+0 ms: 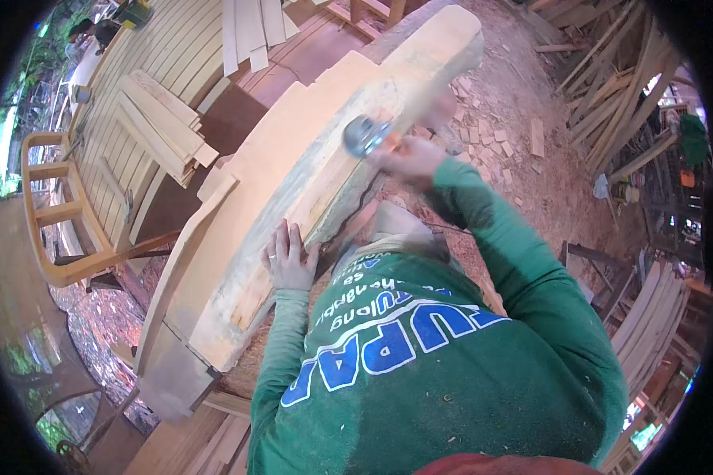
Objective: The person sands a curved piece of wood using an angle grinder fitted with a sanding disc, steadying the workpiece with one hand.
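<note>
A long, thick piece of pale wood (261,210) with a stepped far edge and greyish streaks runs diagonally before me. My left hand (287,257) lies on its near edge, fingers stretched out, a ring on one of them. Further up, my right hand (410,158) is closed round a hand tool (366,136) with a round, shiny bluish head and some orange near the grip. Motion blurs the tool, and its exact kind cannot be made out. Its head is over the near side of the wood. A dark cord (360,207) runs beside the wood's near edge.
Slatted planking (178,47) with loose boards (162,123) on it lies beyond the wood. At left stands a curved wooden frame (63,210). Small wood offcuts (491,146) litter the ground at right, near stacked lumber (622,87). Another person (95,33) is far off at upper left.
</note>
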`<state>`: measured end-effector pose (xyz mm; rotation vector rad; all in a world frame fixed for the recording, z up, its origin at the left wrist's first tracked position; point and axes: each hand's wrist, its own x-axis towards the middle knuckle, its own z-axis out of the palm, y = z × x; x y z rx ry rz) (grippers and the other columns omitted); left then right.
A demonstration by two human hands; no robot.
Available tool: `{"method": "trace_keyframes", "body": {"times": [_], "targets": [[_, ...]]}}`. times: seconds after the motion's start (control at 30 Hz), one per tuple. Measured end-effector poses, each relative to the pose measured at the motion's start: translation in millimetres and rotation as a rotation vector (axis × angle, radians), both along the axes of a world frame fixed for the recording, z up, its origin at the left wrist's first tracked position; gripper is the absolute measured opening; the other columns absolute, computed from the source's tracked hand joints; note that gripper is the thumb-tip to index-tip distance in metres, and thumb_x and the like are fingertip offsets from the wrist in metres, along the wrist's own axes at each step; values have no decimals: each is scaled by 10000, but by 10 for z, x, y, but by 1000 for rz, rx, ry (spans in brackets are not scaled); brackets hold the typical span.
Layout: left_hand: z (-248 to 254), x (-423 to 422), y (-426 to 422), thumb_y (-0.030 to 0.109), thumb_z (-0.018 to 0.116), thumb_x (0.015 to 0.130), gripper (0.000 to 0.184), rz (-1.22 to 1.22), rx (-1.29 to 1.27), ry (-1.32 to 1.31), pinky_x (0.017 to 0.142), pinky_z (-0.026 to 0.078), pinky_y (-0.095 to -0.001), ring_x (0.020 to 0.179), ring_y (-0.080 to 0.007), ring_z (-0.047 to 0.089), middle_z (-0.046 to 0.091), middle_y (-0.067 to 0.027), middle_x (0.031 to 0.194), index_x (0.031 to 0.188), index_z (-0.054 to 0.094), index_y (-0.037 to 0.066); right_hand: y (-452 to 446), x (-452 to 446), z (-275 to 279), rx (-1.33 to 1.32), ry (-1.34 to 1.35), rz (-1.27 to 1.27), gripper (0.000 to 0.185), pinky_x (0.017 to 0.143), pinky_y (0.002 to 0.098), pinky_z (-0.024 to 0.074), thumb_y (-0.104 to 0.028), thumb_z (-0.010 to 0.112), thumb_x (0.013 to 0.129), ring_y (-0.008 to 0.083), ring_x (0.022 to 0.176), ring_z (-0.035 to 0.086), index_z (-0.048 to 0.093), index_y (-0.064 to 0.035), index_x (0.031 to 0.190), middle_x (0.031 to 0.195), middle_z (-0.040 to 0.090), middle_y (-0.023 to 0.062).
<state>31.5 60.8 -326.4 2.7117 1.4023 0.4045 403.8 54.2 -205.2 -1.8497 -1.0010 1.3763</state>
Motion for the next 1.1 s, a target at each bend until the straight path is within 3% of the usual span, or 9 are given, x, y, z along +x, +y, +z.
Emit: {"method": "trace_keyframes", "body": {"times": [0.07, 0.17, 0.4, 0.57, 0.7, 0.83, 0.87, 1.0, 1.1], "targets": [[-19, 16, -23, 489, 773, 899, 723, 13, -12, 4, 1190, 302, -491, 1437, -302, 497, 527, -101, 1599, 1505, 574, 149, 58, 507, -310, -174, -131, -59, 699, 882, 343, 555, -609, 715, 929, 182, 955, 703, 723, 20, 1234, 1086, 763, 104], [-58, -17, -58, 487, 740, 932, 706, 26, -2, 12, 1221, 272, -483, 1463, -289, 481, 521, -100, 1607, 1521, 560, 141, -16, 678, -294, -43, -95, -63, 647, 881, 371, 556, -585, 704, 938, 212, 972, 719, 731, -6, 1225, 1072, 766, 140], [-87, -24, -42, 506, 718, 942, 706, 20, 1, 25, 1220, 268, -482, 1450, -283, 493, 522, -104, 1605, 1524, 555, 141, -99, -156, 118, -71, -200, 247, 723, 951, 426, 548, -684, 649, 909, 358, 1015, 730, 748, -28, 1198, 1089, 753, 242], [-25, -19, -31, 512, 723, 926, 696, 12, 8, -11, 1182, 321, -479, 1426, -285, 512, 545, -97, 1578, 1497, 579, 139, -91, 503, -344, -102, -385, 47, 830, 957, 430, 548, -743, 650, 882, 361, 1031, 733, 756, 39, 1138, 1056, 758, 247], [42, -55, -40, 483, 725, 925, 657, 7, -27, -10, 1136, 371, -482, 1406, -280, 522, 559, -92, 1558, 1464, 605, 129, -380, 860, -232, 36, -194, -266, 694, 899, 353, 551, -629, 700, 937, 241, 991, 726, 773, 28, 1148, 1088, 777, 127], [160, -119, -26, 319, 711, 944, 439, -52, -25, -116, 977, 520, -444, 1142, -283, 700, 711, -88, 1350, 1344, 675, 141, -727, 896, -219, 229, -170, -437, 644, 849, 300, 539, -586, 690, 978, 149, 951, 696, 765, 22, 1177, 1066, 762, 67], [230, -141, 6, 255, 682, 967, 320, -14, -66, -123, 858, 562, -431, 990, -292, 737, 760, -84, 1187, 1272, 703, 159, -785, 881, -207, 241, -159, -433, 644, 841, 297, 538, -584, 681, 988, 142, 947, 694, 760, 23, 1187, 1063, 760, 65], [392, -60, 249, 287, 667, 983, 299, 155, -218, -97, 824, 549, -449, 902, -311, 718, 740, -88, 1030, 1264, 714, 199, -865, 854, -323, 268, -94, -374, 650, 818, 305, 538, -588, 662, 1005, 132, 920, 685, 750, 23, 1209, 1055, 753, 59], [293, -16, 394, 354, 673, 975, 351, 231, -234, -117, 905, 518, -489, 1031, -297, 696, 723, -72, 1132, 1290, 715, 206, -817, 666, -184, 120, 14, -335, 650, 836, 309, 537, -575, 662, 1008, 134, 936, 678, 751, 44, 1185, 1062, 751, 70]]}}
